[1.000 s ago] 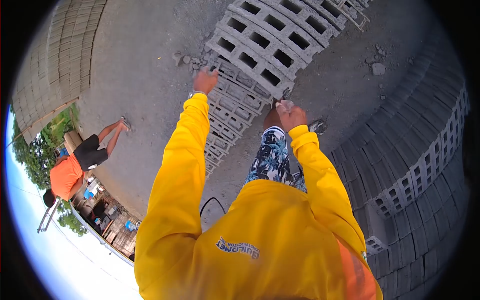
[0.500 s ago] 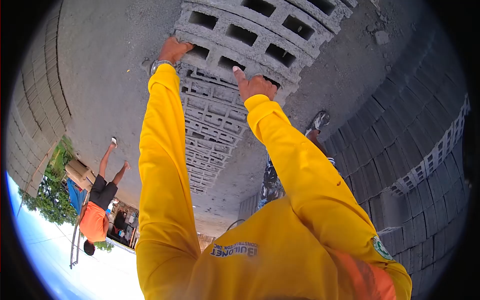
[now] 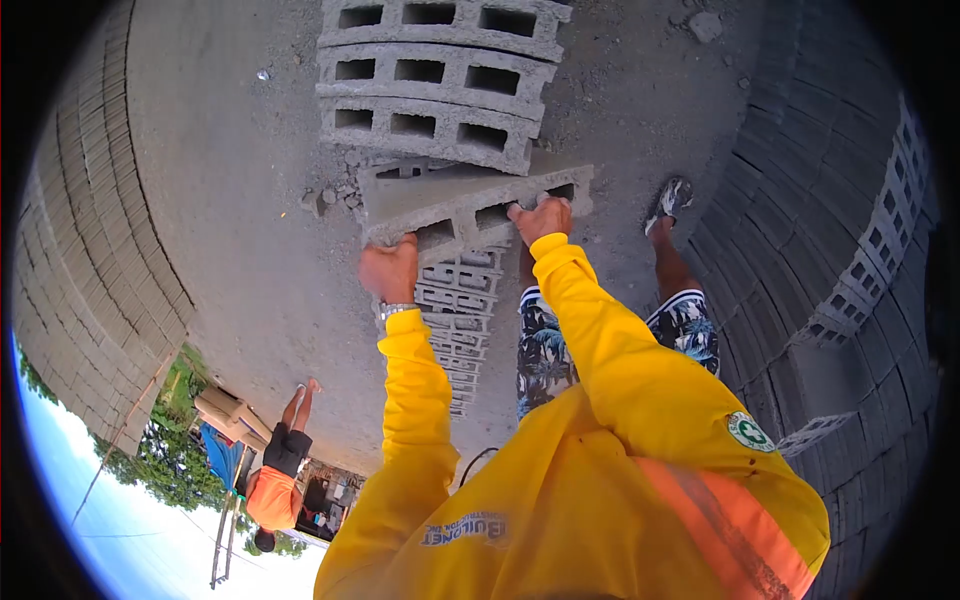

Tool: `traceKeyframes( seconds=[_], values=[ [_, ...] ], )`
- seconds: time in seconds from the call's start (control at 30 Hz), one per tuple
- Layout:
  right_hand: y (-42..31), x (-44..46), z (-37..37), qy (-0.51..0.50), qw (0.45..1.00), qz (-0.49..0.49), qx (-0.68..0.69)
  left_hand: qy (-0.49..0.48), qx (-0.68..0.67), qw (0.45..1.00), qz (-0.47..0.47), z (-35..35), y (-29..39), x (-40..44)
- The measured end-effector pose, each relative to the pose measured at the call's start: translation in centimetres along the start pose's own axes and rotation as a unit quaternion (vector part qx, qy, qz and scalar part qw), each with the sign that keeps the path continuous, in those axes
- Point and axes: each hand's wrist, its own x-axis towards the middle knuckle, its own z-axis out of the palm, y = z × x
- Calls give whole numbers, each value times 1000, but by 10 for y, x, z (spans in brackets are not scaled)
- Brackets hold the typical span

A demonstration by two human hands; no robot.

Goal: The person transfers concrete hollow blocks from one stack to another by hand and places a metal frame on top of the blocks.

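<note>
A grey hollow concrete block point(image 3: 465, 212) lies tilted in front of the upper row of blocks point(image 3: 430, 95), and both hands grip its near face. At its left end my left hand point(image 3: 390, 270), with a watch at the wrist, has its fingers closed on the edge by an opening. My right hand point(image 3: 543, 217) holds the same block toward its right end, fingers hooked at the openings. Beneath and nearer to me runs a lower row of hollow blocks point(image 3: 460, 315), partly covered by the held block.
Tall stacks of blocks stand on the right point(image 3: 800, 230) and left point(image 3: 95, 240). Small rubble point(image 3: 335, 193) lies beside the row. A person in an orange shirt point(image 3: 273, 497) stands at the lower left. My shoe point(image 3: 672, 198) is right of the row.
One block has come away from the front of the upper row, pulled nearer and turned at an angle. Both hands have moved toward me with it, and the view has shifted.
</note>
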Motion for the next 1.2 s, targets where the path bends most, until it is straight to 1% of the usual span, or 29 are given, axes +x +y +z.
traceKeyframes(
  seconds=[0.03,0.07,0.1,0.13,0.17,0.23,0.3,0.37,0.4,0.43,0.47,0.53,0.6,0.63,0.73,0.83,0.9,0.93,0.97,1.03,1.1,1.13,1.17,1.2],
  values=[
    [3,1,-30,-38,999,-5,-13,4,2,1000,-12,-7,10,-22],
    [15,1,-42,-12,998,-45,-38,2,-3,1000,-19,-13,19,-41],
    [22,-7,-70,-34,997,-53,-34,-42,-118,992,-34,-16,20,-60],
    [29,-14,-99,-50,995,-69,-52,-99,-77,990,-70,-36,38,-84],
    [41,-24,-123,-43,994,-79,-56,-60,-109,990,-59,-36,41,-108],
    [64,-47,-187,-31,994,-102,-29,-86,-198,975,-43,-47,57,-155],
    [97,-71,-244,30,992,-122,-30,-140,-250,957,-53,-67,85,-202],
    [125,-93,-302,75,984,-153,-45,-169,-297,939,-32,-82,121,-251],
    [138,-107,-335,86,983,-151,-52,-179,-320,930,-22,-93,138,-273],
    [153,-120,-371,99,982,-149,-59,-186,-277,943,-16,-104,163,-296],
    [171,-133,-404,113,981,-146,-67,-190,-318,928,29,-100,180,-317],
    [211,-154,-454,196,971,-123,-61,-199,-391,892,110,-89,207,-356],
    [249,-175,-502,273,956,-89,-56,-230,-384,882,148,-92,248,-399],
    [271,-181,-523,289,953,-79,-53,-244,-380,877,165,-90,269,-422],
    [335,-203,-578,363,928,-34,-74,-264,-483,796,250,-75,323,-493],
    [405,-212,-616,369,926,-6,-80,-418,-315,832,185,-82,358,-551],
    [441,-223,-639,357,930,34,-83,-447,-279,825,206,-83,375,-590],
    [458,-225,-650,350,931,50,-87,-458,-264,821,214,-81,383,-607],
    [474,-227,-657,346,932,63,-83,-458,-219,828,237,-78,388,-622],
    [505,-230,-666,337,934,93,-75,-435,-233,817,299,-37,376,-639],
    [540,-229,-662,372,922,79,-80,-430,-231,809,327,-28,376,-662],
    [558,-228,-660,391,914,72,-82,-438,-225,807,325,-30,377,-673],
    [585,-228,-659,356,931,61,-41,-443,-214,810,319,-35,382,-690],
    [597,-226,-657,369,926,60,-58,-450,-208,808,318,-37,383,-700]
  ],
)
